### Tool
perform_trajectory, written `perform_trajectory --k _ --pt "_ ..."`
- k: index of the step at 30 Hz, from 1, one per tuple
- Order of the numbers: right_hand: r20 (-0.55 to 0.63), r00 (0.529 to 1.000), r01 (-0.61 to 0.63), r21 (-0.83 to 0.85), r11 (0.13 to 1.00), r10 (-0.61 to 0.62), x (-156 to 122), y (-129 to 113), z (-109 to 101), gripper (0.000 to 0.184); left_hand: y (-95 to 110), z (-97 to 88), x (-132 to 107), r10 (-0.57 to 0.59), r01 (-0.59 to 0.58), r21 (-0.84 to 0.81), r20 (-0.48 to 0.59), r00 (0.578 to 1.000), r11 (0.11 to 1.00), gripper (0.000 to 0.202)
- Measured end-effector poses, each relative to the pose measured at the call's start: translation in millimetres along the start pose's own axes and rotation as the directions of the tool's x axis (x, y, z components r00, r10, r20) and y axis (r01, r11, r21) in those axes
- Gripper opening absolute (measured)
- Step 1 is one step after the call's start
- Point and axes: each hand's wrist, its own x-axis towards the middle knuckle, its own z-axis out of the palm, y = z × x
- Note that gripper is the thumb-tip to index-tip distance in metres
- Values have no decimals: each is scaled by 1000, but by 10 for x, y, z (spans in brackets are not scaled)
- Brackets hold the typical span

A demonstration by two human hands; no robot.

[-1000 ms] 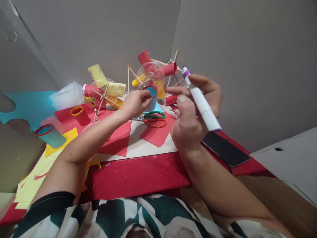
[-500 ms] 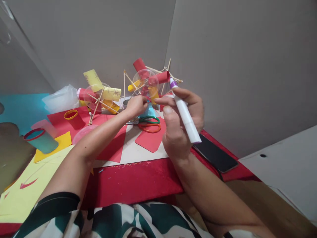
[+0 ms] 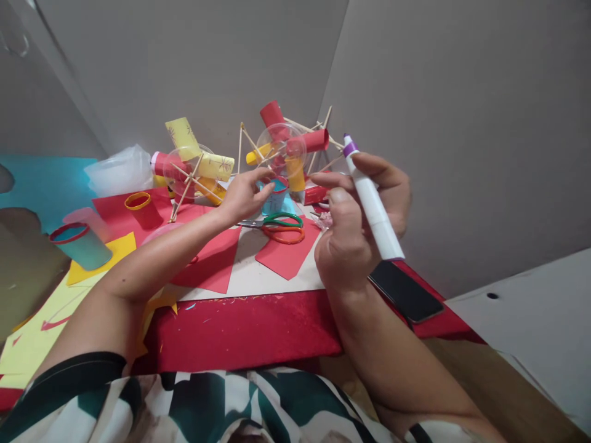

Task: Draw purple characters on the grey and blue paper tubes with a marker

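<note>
My right hand [image 3: 369,221] is closed around a white marker [image 3: 375,206], its purple tip uncapped and pointing up and away from me. Across the table my left hand [image 3: 249,194] has its thumb and fingers apart, right beside a small blue paper cup [image 3: 276,198]. No object shows between those fingers. Scissors [image 3: 284,231] with green and orange handles lie just in front of the cup, partly on a red sheet of paper [image 3: 289,255]. Behind the cup stands a wheel-like model [image 3: 314,141] of red and yellow paper tubes, a clear disc and wooden sticks.
A second stick-and-tube model [image 3: 217,166] stands left of my left hand. Farther left are a red paper cup [image 3: 145,212], a teal paper cup [image 3: 83,249] and a crumpled plastic bag [image 3: 120,172]. A phone [image 3: 406,292] lies at right, near a grey wall [image 3: 462,123].
My left hand has gone from pinched fingers at the blue cup to spread ones and shifted slightly left of it. The right hand with the marker appears farther right as the view moved.
</note>
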Motion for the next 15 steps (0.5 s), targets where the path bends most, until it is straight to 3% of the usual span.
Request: perform_trajectory --k 3,6,11,15 --pt "-1 1000 1 -26 1000 -1 -18 -31 8 29 -37 -112 -77 -2 2 -18 -21 1000 1000 25" --pt "5 1000 15 -78 997 -14 -32 -65 7 30 -68 -123 -50 8 -11 94 31 999 996 26" --pt "13 1000 17 -100 995 -16 -20 -49 0 32 -30 103 145 -5 -83 344 247 969 935 33" --pt "-60 998 8 33 999 -6 -1 -52 36 34 43 352 231 -51 -44 370 245 968 928 23"
